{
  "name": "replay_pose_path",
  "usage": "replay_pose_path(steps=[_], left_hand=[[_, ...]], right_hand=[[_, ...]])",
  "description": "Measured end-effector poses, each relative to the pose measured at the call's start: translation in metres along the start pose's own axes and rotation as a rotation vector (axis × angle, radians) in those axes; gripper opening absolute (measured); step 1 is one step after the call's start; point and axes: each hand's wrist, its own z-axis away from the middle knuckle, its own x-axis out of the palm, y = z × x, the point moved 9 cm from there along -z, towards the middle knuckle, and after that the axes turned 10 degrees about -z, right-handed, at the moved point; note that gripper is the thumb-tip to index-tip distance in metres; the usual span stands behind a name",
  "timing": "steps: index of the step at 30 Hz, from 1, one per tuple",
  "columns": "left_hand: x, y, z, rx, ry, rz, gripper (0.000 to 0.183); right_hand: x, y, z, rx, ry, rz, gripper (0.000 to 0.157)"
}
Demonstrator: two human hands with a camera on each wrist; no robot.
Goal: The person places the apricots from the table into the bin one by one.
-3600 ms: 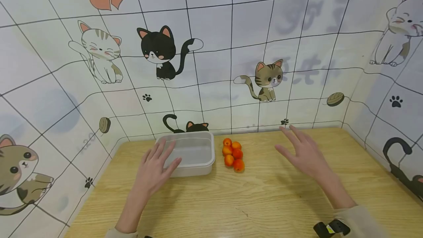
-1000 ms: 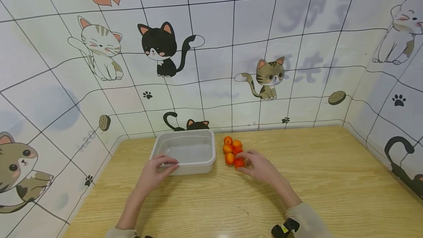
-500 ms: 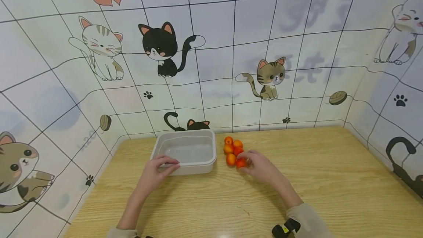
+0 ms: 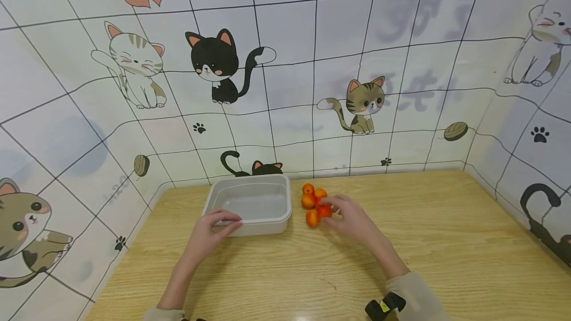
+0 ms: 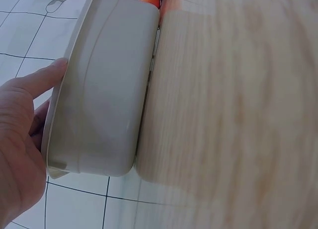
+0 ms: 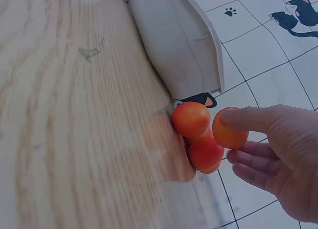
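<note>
A whitish plastic container (image 4: 267,228) stands against the back wall, left of the middle. My left hand (image 4: 207,234) pinches its near rim; in the left wrist view the thumb lies on the rim with fingers behind it. My right hand (image 4: 353,221) pinches a small round orange-red fruit (image 6: 231,132) between thumb and fingers. In the right wrist view that fruit is raised off the table, beside the others. Several more such fruits (image 4: 312,218) lie clustered on the table just right of the container. The hand partly covers the cluster in the head view.
The wooden table (image 4: 285,271) meets a tiled-pattern wall (image 4: 290,78) printed with cartoon cats at the back and sides. Black bands with small devices (image 4: 385,306) sit at the sleeve cuffs.
My right hand came in from the right to the near fruit and has now lifted it slightly. A neighbouring fruit shifted a little nearer. My left hand moved down onto the container rim.
</note>
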Motion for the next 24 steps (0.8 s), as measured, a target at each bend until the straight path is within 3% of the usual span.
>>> replay_pose_path(steps=[8, 24], left_hand=[[0.002, -0.005, 0.000, -0.033, -0.022, 0.027, 0.012], [0.001, -0.001, -0.002, -0.022, -0.007, -0.011, 0.013]], right_hand=[[-0.004, -0.009, -0.003, -0.019, 0.047, -0.009, 0.039], [-0.003, -0.037, -0.015, -0.082, 0.103, -0.044, 0.037]])
